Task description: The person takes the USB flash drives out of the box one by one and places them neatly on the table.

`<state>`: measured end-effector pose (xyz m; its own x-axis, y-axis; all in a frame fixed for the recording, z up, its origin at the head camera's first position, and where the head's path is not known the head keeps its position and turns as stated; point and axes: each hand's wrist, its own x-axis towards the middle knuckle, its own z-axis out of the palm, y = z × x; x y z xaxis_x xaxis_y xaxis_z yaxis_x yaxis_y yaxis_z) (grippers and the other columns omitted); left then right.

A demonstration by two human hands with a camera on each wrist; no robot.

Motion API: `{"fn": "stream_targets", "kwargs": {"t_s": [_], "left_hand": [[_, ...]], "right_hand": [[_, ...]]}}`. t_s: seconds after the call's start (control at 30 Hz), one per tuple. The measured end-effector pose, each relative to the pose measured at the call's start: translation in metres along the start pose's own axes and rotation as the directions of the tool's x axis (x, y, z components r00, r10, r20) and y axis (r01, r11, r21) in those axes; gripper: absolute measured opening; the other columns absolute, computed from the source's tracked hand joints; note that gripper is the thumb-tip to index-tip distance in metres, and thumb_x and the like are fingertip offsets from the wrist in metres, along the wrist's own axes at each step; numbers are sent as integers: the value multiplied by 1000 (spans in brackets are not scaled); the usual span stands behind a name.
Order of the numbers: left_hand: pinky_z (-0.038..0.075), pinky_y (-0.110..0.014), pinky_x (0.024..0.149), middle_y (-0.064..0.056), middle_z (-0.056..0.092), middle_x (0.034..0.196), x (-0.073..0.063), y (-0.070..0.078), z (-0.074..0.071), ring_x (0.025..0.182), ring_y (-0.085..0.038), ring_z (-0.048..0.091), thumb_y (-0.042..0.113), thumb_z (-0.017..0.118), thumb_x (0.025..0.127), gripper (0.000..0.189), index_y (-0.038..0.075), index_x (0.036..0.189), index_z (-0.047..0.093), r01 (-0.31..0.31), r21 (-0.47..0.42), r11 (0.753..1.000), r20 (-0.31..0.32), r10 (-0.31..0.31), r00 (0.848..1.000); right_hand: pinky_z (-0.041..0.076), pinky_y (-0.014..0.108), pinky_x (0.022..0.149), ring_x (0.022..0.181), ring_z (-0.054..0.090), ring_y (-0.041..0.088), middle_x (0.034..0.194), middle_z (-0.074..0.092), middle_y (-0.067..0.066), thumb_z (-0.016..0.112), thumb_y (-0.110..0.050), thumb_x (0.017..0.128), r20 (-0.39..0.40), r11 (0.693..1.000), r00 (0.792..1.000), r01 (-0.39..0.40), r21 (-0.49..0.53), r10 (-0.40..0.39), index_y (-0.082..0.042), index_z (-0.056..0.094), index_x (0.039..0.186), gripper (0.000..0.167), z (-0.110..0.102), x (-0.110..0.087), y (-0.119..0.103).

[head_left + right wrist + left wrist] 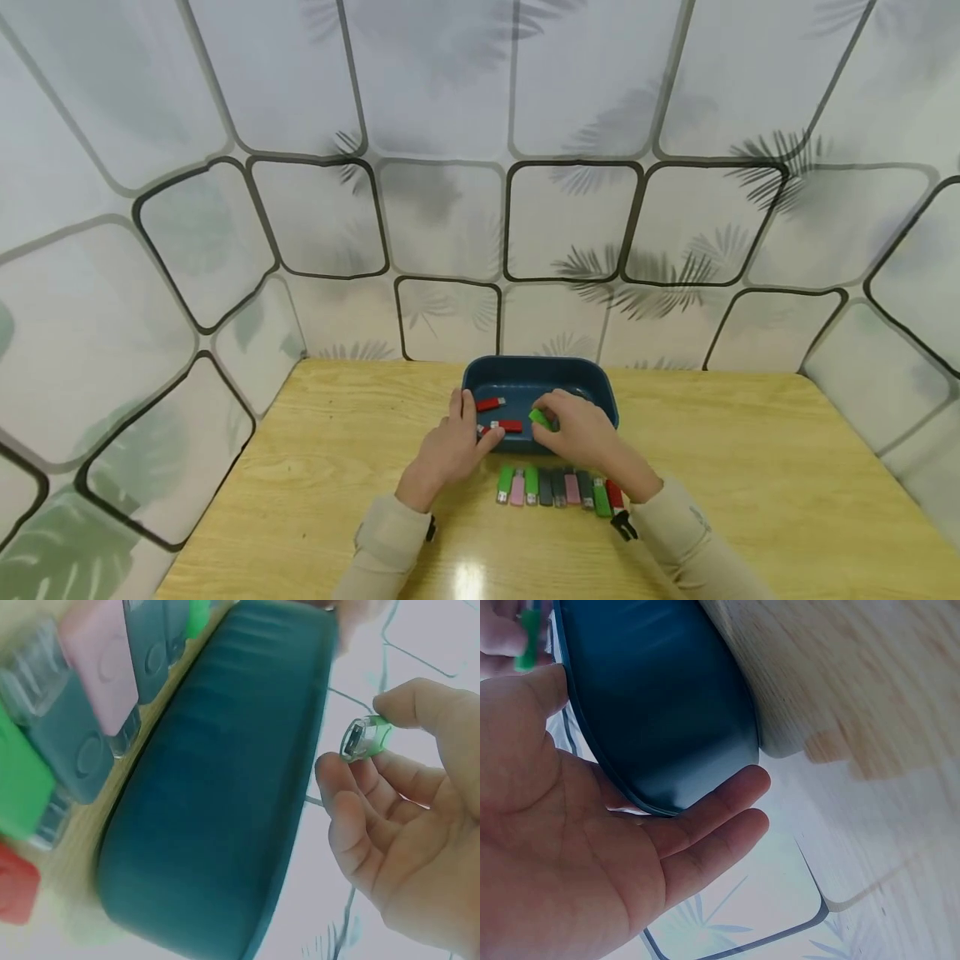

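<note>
My right hand (585, 429) pinches a green USB flash drive (540, 418) between thumb and fingertips, above a dark blue plastic box (540, 447). Its clear cap end (362, 739) faces the right wrist camera. At the box's left front corner, my left hand (450, 446) rests against the rim. Its thumb lies over the front edge, and two outer fingers (716, 806) stretch straight along the outside wall in the left wrist view. Inside the box lie red flash drives, one toward the back (489, 404) and another near the front (510, 426), beside a partly covered one.
In front of the box, a row of several flash drives in green, pink (572, 488), dark grey and red (614, 497) lies on the wooden table (337, 467). A patterned wall (450, 317) rises right behind the box. Black strap buckles (623, 526) hang at the wrists.
</note>
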<state>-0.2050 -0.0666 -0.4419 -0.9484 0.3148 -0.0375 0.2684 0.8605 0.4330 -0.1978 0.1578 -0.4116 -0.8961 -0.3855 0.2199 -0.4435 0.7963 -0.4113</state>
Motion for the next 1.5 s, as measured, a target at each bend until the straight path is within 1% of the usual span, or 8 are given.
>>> {"fn": "stream_targets", "kwargs": {"t_s": [0.17, 0.33, 0.43, 0.63, 0.87, 1.1, 1.33, 1.5], "left_hand": [[55, -47, 80, -30, 13, 160, 2, 4, -3, 113, -44, 61, 56, 45, 101, 89, -9, 154, 16, -17, 5, 1000, -13, 17, 1000], [55, -44, 72, -30, 13, 160, 2, 4, -4, 105, -43, 64, 55, 45, 102, 87, -10, 154, 17, -27, 6, 1000, -19, 27, 999], [53, -41, 65, -29, 11, 161, 1, 3, -3, 106, -45, 63, 55, 44, 102, 88, -8, 154, 16, -18, -2, 1000, -10, 18, 1000], [49, -36, 56, -29, 9, 162, 0, 2, -2, 110, -46, 61, 55, 45, 102, 88, -7, 155, 13, -8, -12, 1000, 5, 8, 1000], [48, -36, 55, -29, 9, 161, -1, 2, -1, 111, -47, 60, 55, 45, 102, 88, -7, 155, 13, -4, -25, 1000, 5, 4, 1000], [50, -38, 58, -29, 9, 161, -2, 2, -1, 110, -47, 61, 54, 45, 102, 87, -8, 155, 14, -5, -15, 1000, 4, 5, 1000], [49, -37, 57, -30, 9, 161, -2, 1, 0, 110, -46, 61, 53, 45, 102, 86, -9, 154, 14, -18, -13, 1000, 10, 18, 1000], [55, -44, 72, -30, 11, 160, -3, 1, -1, 113, -47, 60, 53, 45, 102, 86, -10, 154, 16, -20, -19, 1000, -1, 20, 1000]], "right_hand": [[43, 24, 59, 65, 46, 3, 85, 55, -8, 71, -20, 91, -51, 996, 999, 20, 87, -16, -11, 69, 109, 20, -11, -24, 3], [46, 25, 60, 65, 48, 3, 87, 57, -8, 71, -14, 92, -73, 979, 997, 39, 200, -24, -10, 70, 112, 20, -20, -41, 12], [46, 25, 61, 66, 49, 2, 88, 59, -7, 69, -12, 93, -61, 972, 998, 28, 234, -14, -8, 70, 112, 19, -23, -47, 19], [48, 25, 61, 68, 53, 3, 89, 61, -5, 69, -12, 93, -29, 970, 999, -16, 244, 24, -6, 69, 112, 20, -24, -54, 28], [48, 25, 62, 71, 53, 4, 90, 61, -6, 68, -15, 95, 28, 969, 999, -40, 243, 34, -5, 68, 115, 23, -27, -58, 32], [49, 24, 61, 70, 54, 2, 85, 61, -8, 68, -17, 95, 107, 973, 994, -25, 231, 0, -3, 67, 116, 25, -25, -64, 37], [48, 25, 56, 57, 54, 2, 81, 65, -5, 63, -16, 98, 157, 957, 987, -21, 288, -25, -4, 63, 119, 24, -23, -64, 25], [43, 23, 51, 51, 47, 1, 71, 57, -10, 60, -15, 100, 209, 952, 975, 11, 304, -78, -7, 60, 124, 26, -16, -58, 8]]}}
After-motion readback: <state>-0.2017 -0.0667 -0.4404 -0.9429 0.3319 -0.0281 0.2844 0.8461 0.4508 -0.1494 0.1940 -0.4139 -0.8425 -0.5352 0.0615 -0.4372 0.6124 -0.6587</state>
